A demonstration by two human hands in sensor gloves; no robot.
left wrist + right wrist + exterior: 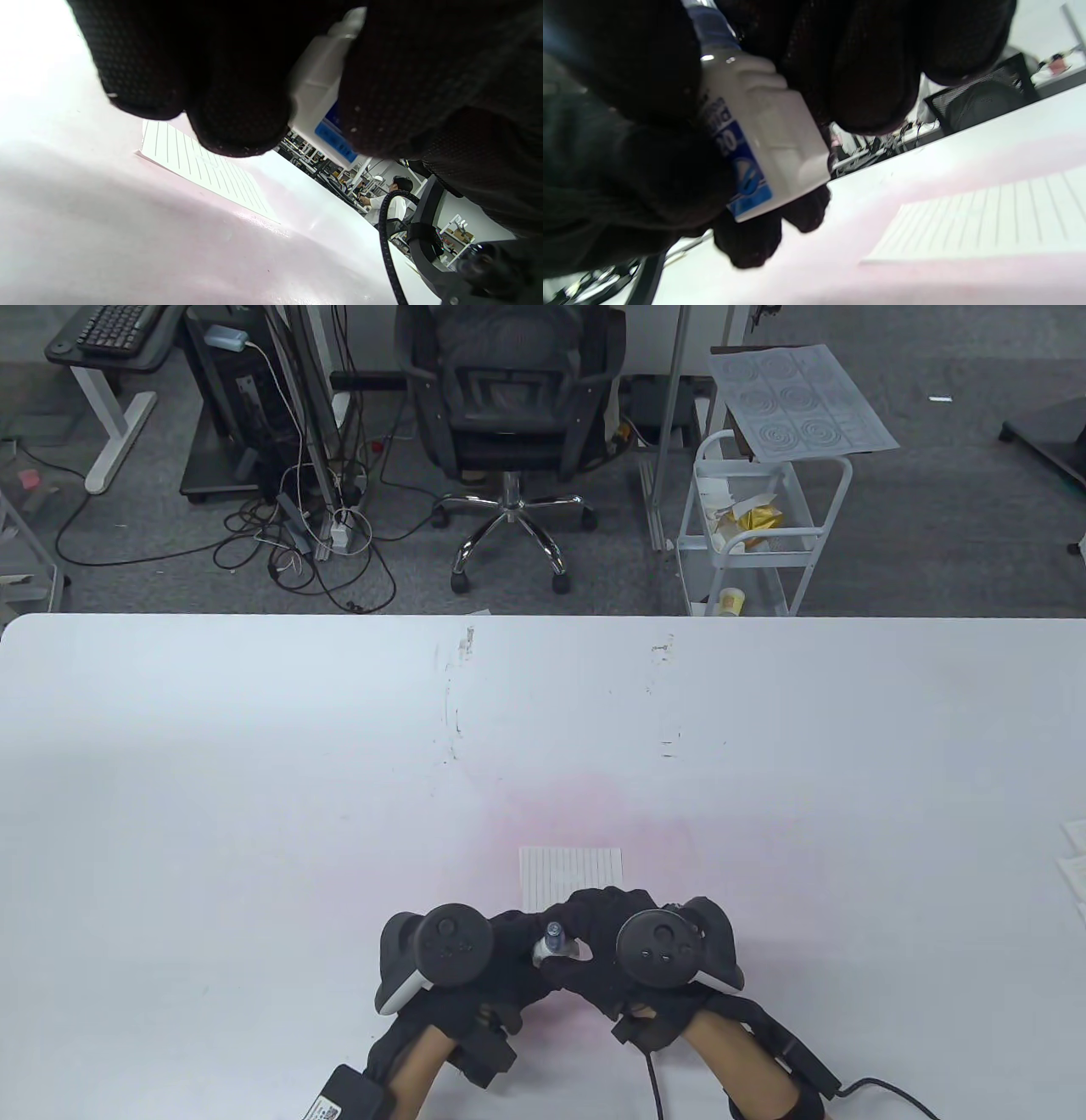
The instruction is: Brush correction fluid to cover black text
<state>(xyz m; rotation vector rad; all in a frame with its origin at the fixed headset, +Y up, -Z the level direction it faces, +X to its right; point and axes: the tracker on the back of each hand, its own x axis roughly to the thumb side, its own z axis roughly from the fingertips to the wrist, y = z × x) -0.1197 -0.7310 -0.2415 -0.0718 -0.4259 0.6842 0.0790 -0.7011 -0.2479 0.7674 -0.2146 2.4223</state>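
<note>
Bottle: the correction fluid bottle (556,943) is up off the tabletop (254,780), caught between both hands near the front edge, its translucent bluish cap (554,933) pointing up and a little away from the person.
Left hand: the left hand (475,959) wraps the white body with its blue label (742,178); fingers are curled tight around it in the left wrist view.
Right hand: the right hand (628,942) crowds in at the cap end with fingers curled close (whether they truly pinch the cap, I cannot tell, the gloves hide it).
Paper: the lined sheet (571,875) lies flat just beyond the hands, its near edge tucked under them in the table view; the black text itself is too small to make out.
Step in hand: looks like uncapping, judging by the two-handed hold.
How to do it well: keep the body steady and upright in the left, twist only the cap with the right, and lift the brush straight out so nothing drips before it reaches the sheet.
Risk: squeezing the soft body could push fluid out at the neck.
</note>
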